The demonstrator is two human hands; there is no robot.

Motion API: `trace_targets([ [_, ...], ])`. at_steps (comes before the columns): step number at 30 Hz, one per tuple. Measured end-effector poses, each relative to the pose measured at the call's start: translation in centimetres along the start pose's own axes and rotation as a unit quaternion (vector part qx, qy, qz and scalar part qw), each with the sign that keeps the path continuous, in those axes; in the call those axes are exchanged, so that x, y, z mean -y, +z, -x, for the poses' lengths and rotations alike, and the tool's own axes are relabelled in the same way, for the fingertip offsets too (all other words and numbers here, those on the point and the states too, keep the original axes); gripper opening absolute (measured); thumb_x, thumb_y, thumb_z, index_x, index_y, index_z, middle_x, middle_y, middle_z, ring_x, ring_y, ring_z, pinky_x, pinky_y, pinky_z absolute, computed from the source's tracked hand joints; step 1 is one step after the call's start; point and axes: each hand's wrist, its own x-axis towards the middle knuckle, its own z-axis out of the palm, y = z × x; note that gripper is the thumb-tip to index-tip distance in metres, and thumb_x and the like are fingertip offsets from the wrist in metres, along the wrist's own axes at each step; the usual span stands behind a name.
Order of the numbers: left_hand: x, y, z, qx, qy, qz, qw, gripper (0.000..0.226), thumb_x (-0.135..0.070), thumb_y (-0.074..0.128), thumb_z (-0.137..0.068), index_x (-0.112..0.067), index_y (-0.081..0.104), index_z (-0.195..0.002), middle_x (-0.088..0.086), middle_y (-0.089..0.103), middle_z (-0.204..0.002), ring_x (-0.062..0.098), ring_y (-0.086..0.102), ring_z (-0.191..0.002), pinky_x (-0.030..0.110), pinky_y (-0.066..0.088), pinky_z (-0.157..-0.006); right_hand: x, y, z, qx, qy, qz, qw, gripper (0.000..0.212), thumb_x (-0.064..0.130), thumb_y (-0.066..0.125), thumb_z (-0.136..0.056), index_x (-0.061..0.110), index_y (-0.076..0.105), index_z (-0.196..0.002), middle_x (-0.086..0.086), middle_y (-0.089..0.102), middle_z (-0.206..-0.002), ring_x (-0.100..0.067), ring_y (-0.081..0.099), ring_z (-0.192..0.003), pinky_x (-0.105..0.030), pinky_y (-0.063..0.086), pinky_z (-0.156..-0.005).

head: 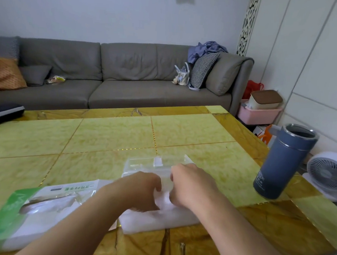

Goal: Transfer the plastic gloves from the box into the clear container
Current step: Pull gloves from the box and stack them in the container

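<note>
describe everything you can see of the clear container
The clear container is a see-through plastic box lying on the yellow table, just beyond the white stack of gloves. It looks open, with a small clear tab at its far edge. Both hands, left and right, cover its near side, so contact is unclear.

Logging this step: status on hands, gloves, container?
Both hands, left and right, gripping the glove stack on the table. Clear container just behind. Box left. Nothing blocking.

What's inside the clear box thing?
The clear container looks empty at its far end. Both hands, left hand and right hand, cover its near part.
</note>
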Motion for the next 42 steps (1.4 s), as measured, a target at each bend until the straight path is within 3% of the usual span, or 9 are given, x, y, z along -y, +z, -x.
trace_targets([
  [3,0.1,-1.1,1.0,-0.027,0.011,0.001,1.000,0.063,-0.046,0.074,-0.088,-0.032,0.047,-0.142,-0.008,0.062,-0.128,0.017,0.060,-0.116,0.037,0.052,-0.099,-0.3,1.0,-0.8,0.034,0.001,0.017,0.999,0.044,0.009,0.066,-0.089,0.021,0.064,-0.130,-0.003,0.065,-0.121,-0.027,0.067,-0.102,-0.037,0.057,-0.082],
  [8,-0.6,-0.4,1.0,-0.098,-0.030,-0.051,0.993,0.045,-0.025,0.068,-0.091,-0.027,0.054,-0.134,-0.002,0.063,-0.117,0.022,0.066,-0.103,0.032,0.054,-0.077,0.1,1.6,-2.4,0.104,0.022,0.041,0.994,0.028,0.021,0.072,-0.087,0.025,0.067,-0.114,0.002,0.062,-0.097,-0.020,0.060,-0.077,-0.032,0.052,-0.070],
  [15,-1.5,0.4,-0.2,-0.004,-0.085,-0.038,0.996,0.031,-0.013,0.065,-0.092,-0.011,0.054,-0.120,0.001,0.056,-0.087,0.021,0.058,-0.086,0.029,0.045,-0.070,-0.2,2.0,-3.2,0.140,0.039,0.073,0.987,0.060,0.031,0.081,-0.084,0.030,0.060,-0.141,-0.005,0.054,-0.135,-0.022,0.048,-0.099,-0.033,0.047,-0.083],
  [19,-1.8,1.1,-1.1,0.056,-0.081,-0.081,0.992,0.080,-0.011,0.050,-0.100,0.009,-0.005,-0.155,0.013,0.065,-0.105,0.025,0.060,-0.092,0.032,0.049,-0.094,0.0,1.8,-3.9,0.196,0.052,0.080,0.976,0.068,0.034,0.082,-0.085,0.023,0.053,-0.145,-0.008,0.057,-0.138,-0.026,0.062,-0.113,-0.039,0.056,-0.095],
  [23,-0.9,1.1,-1.7,0.043,-0.075,-0.030,0.996,0.067,-0.015,0.044,-0.104,0.004,0.008,-0.156,0.012,0.067,-0.118,0.027,0.064,-0.107,0.034,0.045,-0.089,0.0,1.9,-4.0,0.196,0.056,0.069,0.977,0.057,0.025,0.074,-0.089,0.018,0.054,-0.142,-0.008,0.062,-0.131,-0.027,0.067,-0.107,-0.036,0.056,-0.086],
  [28,0.1,0.6,-1.1,-0.022,-0.048,-0.005,0.999,0.041,-0.021,0.070,-0.091,-0.011,0.054,-0.128,0.002,0.065,-0.104,0.017,0.056,-0.079,0.026,0.047,-0.065,0.3,2.4,-3.6,0.156,0.084,0.008,0.984,0.049,0.024,0.072,-0.092,0.014,0.062,-0.139,-0.008,0.066,-0.126,-0.024,0.069,-0.093,-0.032,0.055,-0.080],
  [31,0.3,0.1,-0.4,-0.021,-0.036,-0.016,0.999,0.043,-0.026,0.068,-0.096,-0.014,0.054,-0.135,0.000,0.061,-0.113,0.020,0.053,-0.091,0.030,0.047,-0.078,-0.2,2.6,-2.6,0.094,0.066,-0.005,0.993,0.039,0.020,0.062,-0.099,0.012,0.063,-0.137,-0.006,0.066,-0.108,-0.024,0.071,-0.089,-0.032,0.055,-0.074],
  [37,1.1,-0.4,1.9,-0.099,-0.020,0.044,0.994,0.045,-0.006,0.051,-0.095,-0.024,0.048,-0.136,-0.001,0.061,-0.117,0.023,0.066,-0.102,0.042,0.059,-0.088,-0.7,1.9,-0.1,0.003,0.019,0.019,1.000,0.034,0.011,0.052,-0.101,0.014,0.062,-0.133,-0.008,0.063,-0.131,-0.031,0.069,-0.109,-0.045,0.060,-0.093],
  [42,2.2,-1.0,4.0,-0.192,0.006,0.137,0.972,0.049,-0.012,0.051,-0.098,-0.036,0.047,-0.140,-0.005,0.066,-0.111,0.015,0.068,-0.084,0.041,0.062,-0.074,-0.4,0.8,0.6,-0.073,0.009,-0.022,0.997,0.045,-0.003,0.048,-0.089,0.020,0.065,-0.124,-0.002,0.065,-0.116,-0.025,0.068,-0.096,-0.042,0.061,-0.084],
])
